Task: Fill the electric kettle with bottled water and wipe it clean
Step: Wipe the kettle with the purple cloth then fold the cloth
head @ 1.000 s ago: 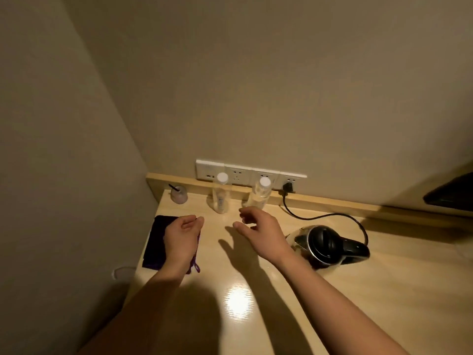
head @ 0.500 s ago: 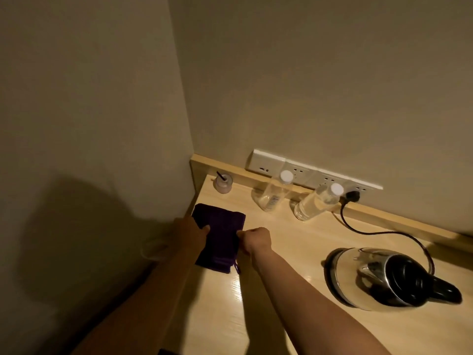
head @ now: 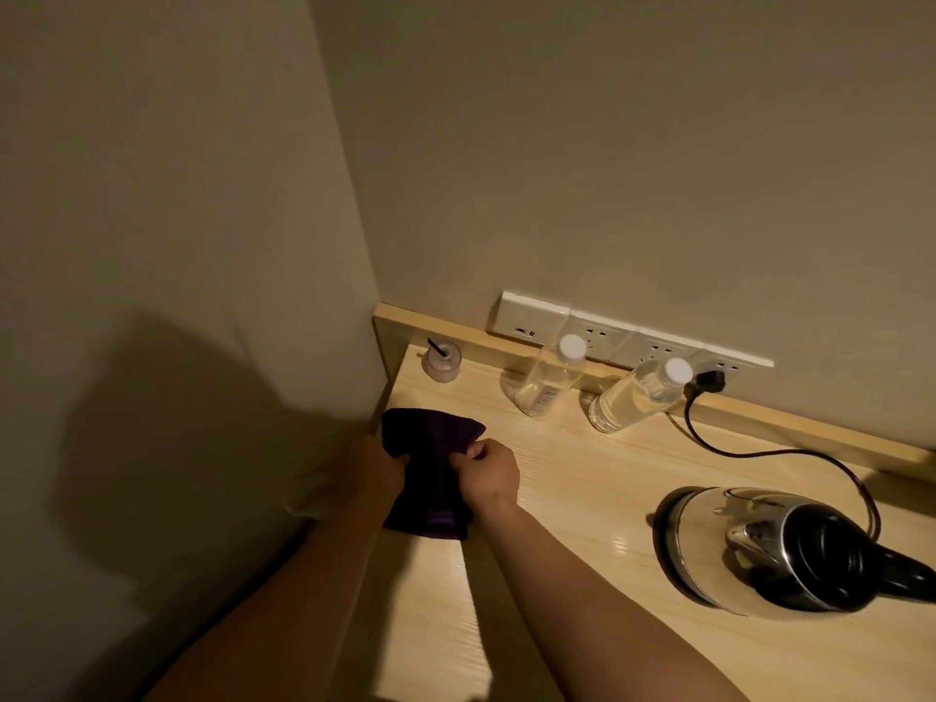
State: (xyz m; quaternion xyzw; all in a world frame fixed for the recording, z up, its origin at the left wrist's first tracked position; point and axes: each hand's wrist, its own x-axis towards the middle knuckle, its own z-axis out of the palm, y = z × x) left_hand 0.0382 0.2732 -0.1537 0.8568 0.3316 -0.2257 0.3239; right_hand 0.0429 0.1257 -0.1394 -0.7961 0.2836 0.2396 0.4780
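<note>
A dark purple cloth point(head: 430, 478) lies bunched at the left end of the wooden desk point(head: 557, 499). My left hand point(head: 380, 468) pinches its left edge and my right hand point(head: 489, 471) pinches its right edge, both shut on the fabric. Two clear water bottles with white caps stand by the back ledge: one point(head: 549, 380) on the left, another point(head: 638, 395) to its right. The steel electric kettle point(head: 759, 549) with a black lid and handle sits at the right, its lid down, well apart from both hands.
A white socket strip point(head: 608, 331) runs along the wall, and the kettle's black cord point(head: 734, 448) is plugged into it. A small cup with a black straw point(head: 443, 359) stands in the back left corner. The side wall closes off the desk's left edge.
Both hands came down from above the desk onto the cloth and gripped it, gathering it up. The view swung left, so the kettle now sits far right.
</note>
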